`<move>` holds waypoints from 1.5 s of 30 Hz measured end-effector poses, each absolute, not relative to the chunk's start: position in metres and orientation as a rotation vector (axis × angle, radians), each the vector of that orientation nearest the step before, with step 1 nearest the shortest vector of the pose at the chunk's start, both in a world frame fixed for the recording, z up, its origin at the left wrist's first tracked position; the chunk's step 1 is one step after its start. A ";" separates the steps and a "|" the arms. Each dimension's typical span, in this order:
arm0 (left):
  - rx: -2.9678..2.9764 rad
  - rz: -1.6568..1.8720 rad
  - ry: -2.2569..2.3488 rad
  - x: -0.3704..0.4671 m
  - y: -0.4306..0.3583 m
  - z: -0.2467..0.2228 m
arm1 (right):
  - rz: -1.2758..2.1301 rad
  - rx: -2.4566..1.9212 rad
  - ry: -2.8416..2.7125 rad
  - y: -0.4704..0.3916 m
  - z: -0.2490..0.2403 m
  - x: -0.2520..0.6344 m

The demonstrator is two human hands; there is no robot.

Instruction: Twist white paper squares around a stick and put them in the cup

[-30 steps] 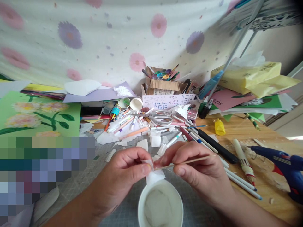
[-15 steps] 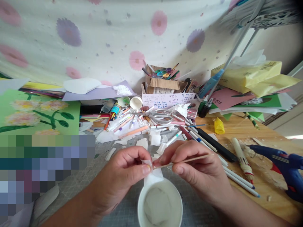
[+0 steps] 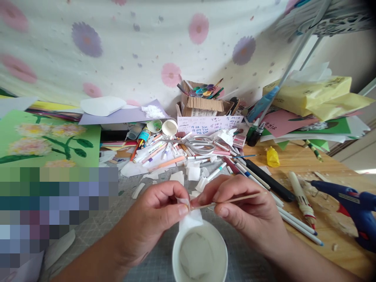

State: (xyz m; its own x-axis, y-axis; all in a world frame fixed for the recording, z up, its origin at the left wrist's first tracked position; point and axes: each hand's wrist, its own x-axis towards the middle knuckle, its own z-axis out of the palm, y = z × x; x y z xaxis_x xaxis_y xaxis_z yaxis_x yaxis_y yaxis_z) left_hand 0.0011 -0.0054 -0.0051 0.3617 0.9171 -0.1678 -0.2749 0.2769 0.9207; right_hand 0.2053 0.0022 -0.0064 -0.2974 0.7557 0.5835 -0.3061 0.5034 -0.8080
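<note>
My left hand (image 3: 160, 213) pinches a small piece of thin white paper (image 3: 189, 220) between thumb and forefinger. The paper's lower end hangs at the rim of a white paper cup (image 3: 175, 256). My right hand (image 3: 245, 213) is closed on a thin wooden stick (image 3: 245, 197), which slants down to the left. Its tip meets the white paper beside my left thumb. Inside the cup, a pale, translucent layer covers the bottom; I cannot tell what it is.
Behind my hands lie white paper scraps (image 3: 194, 173), scissors (image 3: 202, 145) and many scattered markers (image 3: 172, 161). A blue glue gun (image 3: 337, 190) rests at the right. A green sheet with painted flowers (image 3: 88, 135) is at the left, and a cardboard box of brushes (image 3: 202, 105) stands at the back.
Both hands keep nearly the same pose, the stick tip still at the paper. The whole view has shifted very slightly.
</note>
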 end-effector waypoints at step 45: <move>1.105 0.911 0.894 -0.003 -0.005 -0.009 | 0.982 -0.482 -1.633 -0.002 -0.001 0.209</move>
State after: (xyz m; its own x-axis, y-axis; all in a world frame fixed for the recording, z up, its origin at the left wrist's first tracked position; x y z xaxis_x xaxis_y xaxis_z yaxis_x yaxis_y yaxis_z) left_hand -0.0034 -0.0049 -0.0095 0.3616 0.9230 -0.1315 -0.1490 0.1964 0.9691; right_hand 0.2086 -0.0016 -0.0011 -0.3009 0.7432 0.5975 -0.1791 0.5714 -0.8009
